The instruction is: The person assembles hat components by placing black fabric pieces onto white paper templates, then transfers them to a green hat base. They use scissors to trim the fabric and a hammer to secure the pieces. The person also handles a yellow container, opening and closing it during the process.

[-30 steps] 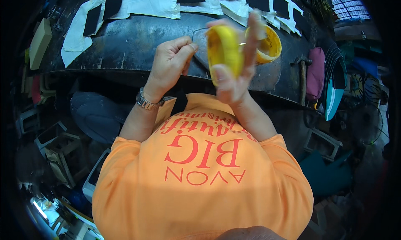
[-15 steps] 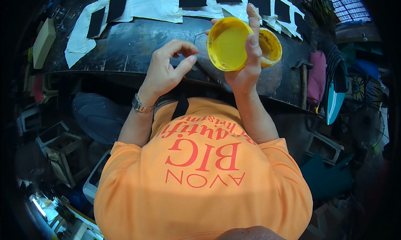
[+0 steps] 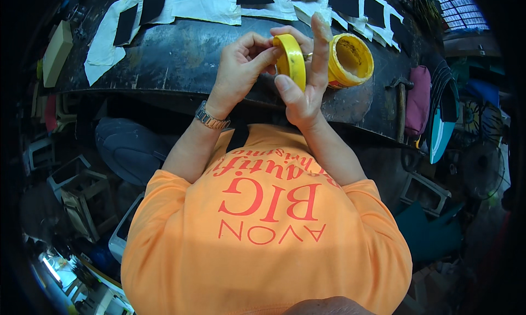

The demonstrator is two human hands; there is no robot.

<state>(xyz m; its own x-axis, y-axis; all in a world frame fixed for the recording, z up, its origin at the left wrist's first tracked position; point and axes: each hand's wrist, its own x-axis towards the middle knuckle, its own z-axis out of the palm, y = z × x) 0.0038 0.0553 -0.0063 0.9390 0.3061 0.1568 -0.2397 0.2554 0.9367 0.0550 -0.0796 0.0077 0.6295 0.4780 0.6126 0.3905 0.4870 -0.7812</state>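
Observation:
A yellow round lid [image 3: 296, 63] is tilted nearly edge-on above the front of the dark table. My left hand [image 3: 241, 66], with a metal watch on the wrist, pinches the lid's left edge between thumb and fingers. From the right, my right hand [image 3: 309, 93] holds it too, thumb near the lower rim and some fingers behind. One finger of that hand points up, its tip coated with pale paste. Just right of it stands the opened yellow jar [image 3: 355, 76], tilted in view, with pale brownish residue around its inside wall.
Black rectangular pieces [image 3: 153, 5] lie on white sheets [image 3: 205, 5] along the table's far side. A hammer [image 3: 401, 104] and a dark pink pouch [image 3: 418, 98] are at the right edge. A beige block [image 3: 57, 55] is at far left, with stools [image 3: 87, 200] below.
The lid has turned from face-on to nearly edge-on. My left hand has moved right and taken hold of its edge. The jar now shows more fully beside my right hand.

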